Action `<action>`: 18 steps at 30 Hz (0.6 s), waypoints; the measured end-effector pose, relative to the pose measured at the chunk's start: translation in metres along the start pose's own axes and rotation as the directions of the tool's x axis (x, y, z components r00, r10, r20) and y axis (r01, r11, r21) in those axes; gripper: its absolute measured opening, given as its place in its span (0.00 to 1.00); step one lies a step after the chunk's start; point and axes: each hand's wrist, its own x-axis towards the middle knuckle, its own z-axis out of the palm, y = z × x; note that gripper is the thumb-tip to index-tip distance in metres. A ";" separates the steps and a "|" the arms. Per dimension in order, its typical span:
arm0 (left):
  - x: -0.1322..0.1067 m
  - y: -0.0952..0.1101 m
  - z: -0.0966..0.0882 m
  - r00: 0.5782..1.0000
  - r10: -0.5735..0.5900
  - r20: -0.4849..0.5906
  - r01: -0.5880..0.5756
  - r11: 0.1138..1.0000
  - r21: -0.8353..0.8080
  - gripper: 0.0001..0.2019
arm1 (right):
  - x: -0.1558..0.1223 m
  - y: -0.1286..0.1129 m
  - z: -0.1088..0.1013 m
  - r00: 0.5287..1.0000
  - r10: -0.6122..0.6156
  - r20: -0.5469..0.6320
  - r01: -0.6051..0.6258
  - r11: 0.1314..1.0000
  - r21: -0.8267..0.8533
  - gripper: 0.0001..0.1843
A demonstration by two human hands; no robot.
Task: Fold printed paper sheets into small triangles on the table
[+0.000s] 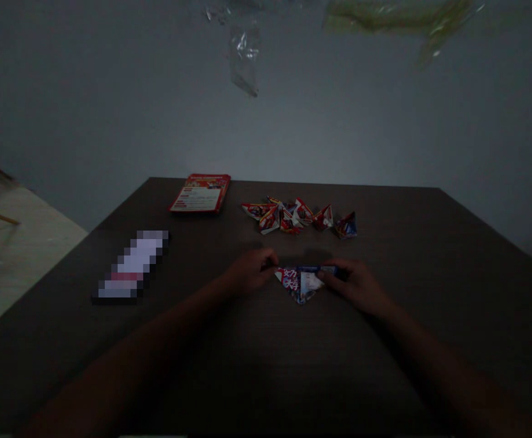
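Between my hands, low over the table, is a sheet of printed paper (299, 283) folded to a triangle whose point faces me. Its long folded edge lies on the far side. My left hand (253, 271) pinches the left corner with closed fingers. On the right, my right hand (352, 282) grips the other corner, thumb on top and fingers behind. Just beyond my hands sit several folded paper pieces (288, 216) in red, yellow and white, with a darker blue-red folded piece (347, 225) at their right end.
A stack of red-and-white printed sheets (199, 194) lies at the table's back left. Nearer me on the left is a phone (133, 266), its screen blurred out. The dark table (266, 371) meets a wall (293, 128) with clear plastic (245, 58) and yellow tape (394, 17) on it.
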 end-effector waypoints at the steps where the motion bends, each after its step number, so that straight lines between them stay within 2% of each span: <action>1: 0.000 0.001 0.000 1.000 -0.004 -0.003 0.005 1.000 0.016 0.04 | 0.000 0.001 0.000 1.000 0.009 0.003 -0.009 1.000 0.012 0.15; 7: -0.001 0.006 0.001 0.999 -0.032 -0.042 0.037 0.993 0.115 0.07 | 0.001 0.002 0.000 1.000 0.027 0.004 -0.027 1.000 0.015 0.13; 10: -0.004 0.011 0.000 0.977 0.030 -0.211 0.011 0.982 0.190 0.11 | 0.001 0.001 0.002 0.999 0.052 -0.006 -0.052 0.998 0.030 0.12; 12: -0.007 0.017 0.001 0.942 0.137 -0.307 -0.057 0.965 0.256 0.11 | 0.002 0.000 0.004 0.997 0.076 -0.006 -0.076 0.994 0.074 0.12; 13: -0.008 0.021 0.002 0.928 0.210 -0.308 -0.118 0.949 0.292 0.09 | 0.002 -0.001 0.006 0.996 0.085 -0.004 -0.085 0.992 0.097 0.12; 15: -0.012 0.030 0.006 0.920 0.331 -0.209 -0.247 0.905 0.347 0.04 | 0.002 -0.003 0.008 0.995 0.096 -0.009 -0.094 0.986 0.140 0.12; 18: -0.018 0.044 0.016 0.901 0.430 -0.061 -0.374 0.839 0.396 0.07 | 0.002 -0.009 0.013 0.994 0.108 -0.014 -0.103 0.972 0.210 0.12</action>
